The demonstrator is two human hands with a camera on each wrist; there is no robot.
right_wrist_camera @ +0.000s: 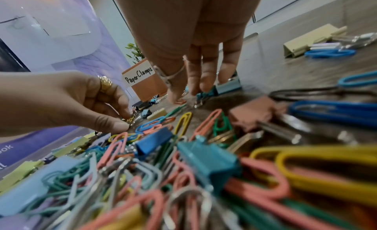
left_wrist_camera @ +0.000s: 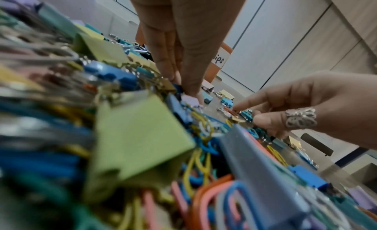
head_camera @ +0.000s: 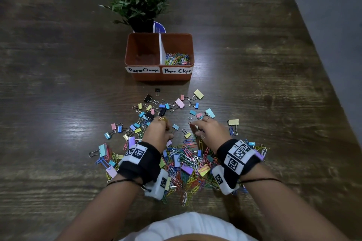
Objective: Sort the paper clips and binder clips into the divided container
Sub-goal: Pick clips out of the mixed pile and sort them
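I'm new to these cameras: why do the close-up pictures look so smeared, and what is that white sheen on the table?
Both wrist views: the nearest paper clips lie too close, out of focus. Head view: room light glares off the glossy wooden table.

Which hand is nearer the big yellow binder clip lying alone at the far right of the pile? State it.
Right. The right hand is just left of the yellow binder clip, with a short gap of table between. The left hand is farther left, beyond the right hand.
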